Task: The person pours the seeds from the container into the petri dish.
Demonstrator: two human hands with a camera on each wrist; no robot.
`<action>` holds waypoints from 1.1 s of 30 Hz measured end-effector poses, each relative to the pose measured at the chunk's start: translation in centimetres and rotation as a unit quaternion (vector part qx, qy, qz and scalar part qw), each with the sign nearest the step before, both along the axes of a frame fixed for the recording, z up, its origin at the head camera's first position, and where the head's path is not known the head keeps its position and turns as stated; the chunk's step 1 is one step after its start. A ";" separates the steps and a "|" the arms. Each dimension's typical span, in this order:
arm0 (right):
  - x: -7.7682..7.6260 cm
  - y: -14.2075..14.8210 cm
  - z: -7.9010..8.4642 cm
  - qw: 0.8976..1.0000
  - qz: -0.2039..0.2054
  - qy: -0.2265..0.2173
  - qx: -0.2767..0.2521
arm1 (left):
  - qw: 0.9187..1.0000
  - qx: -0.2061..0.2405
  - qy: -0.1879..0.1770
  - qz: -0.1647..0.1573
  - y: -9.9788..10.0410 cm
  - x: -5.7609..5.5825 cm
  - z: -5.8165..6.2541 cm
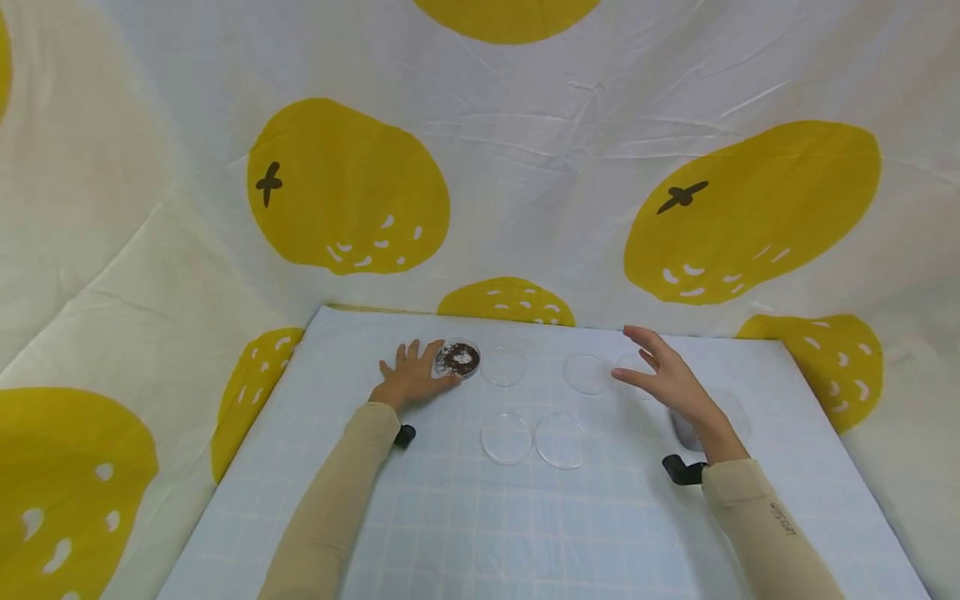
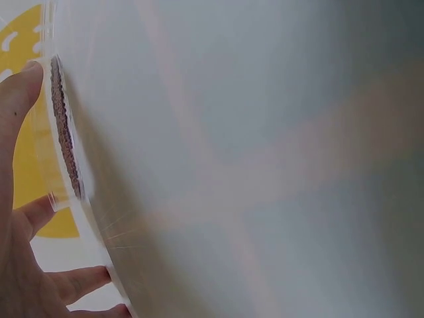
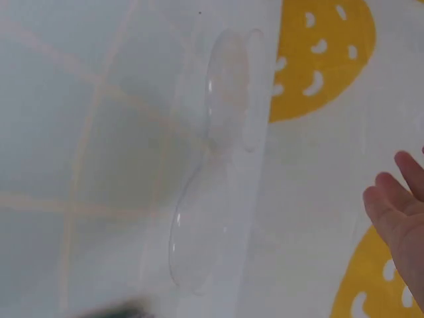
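My left hand (image 1: 411,379) is at the back left of the table, thumb and index finger on opposite sides of a clear petri dish (image 1: 447,372). Dark brown crumbly material lies in this dish, with a pale gap in its middle. In the left wrist view the thumb and a finger touch the rim of the dish (image 2: 45,159), and the other fingers are spread. Raised above the table on the right, my right hand (image 1: 667,379) has its thumb and fingers apart, holding nothing. Clear round dishes (image 1: 587,392) lie just left of it; one is partly hidden behind the hand.
Beside the filled dish lies another clear round dish (image 1: 503,385). Two more, a left one (image 1: 507,463) and a right one (image 1: 561,467), sit side by side nearer the front. A see-through container (image 1: 684,433) with greyish contents is partly covered by the right wrist. Patterned cloth hangs behind the table.
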State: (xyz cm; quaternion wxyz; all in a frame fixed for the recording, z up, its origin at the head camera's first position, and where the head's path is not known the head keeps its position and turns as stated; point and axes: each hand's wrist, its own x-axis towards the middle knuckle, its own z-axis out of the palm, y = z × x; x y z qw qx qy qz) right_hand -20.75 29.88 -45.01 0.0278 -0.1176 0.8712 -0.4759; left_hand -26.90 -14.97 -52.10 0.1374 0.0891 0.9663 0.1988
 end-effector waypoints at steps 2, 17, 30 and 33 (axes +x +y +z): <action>-0.6 -0.9 -0.2 1.000 0.009 0.003 -0.008 | 1.000 -0.001 0.002 -0.001 0.0 0.0 0.0; -4.3 -7.0 -2.1 0.998 0.054 -0.010 -0.018 | 1.000 0.003 0.005 0.003 0.1 -0.2 -0.1; -7.0 -11.9 -3.8 0.994 0.086 -0.053 0.028 | 1.000 -0.002 0.009 0.004 0.1 -0.3 -0.4; -7.4 -12.5 -4.3 0.991 0.105 -0.061 0.049 | 1.000 -0.004 0.011 0.004 0.1 -0.2 -0.4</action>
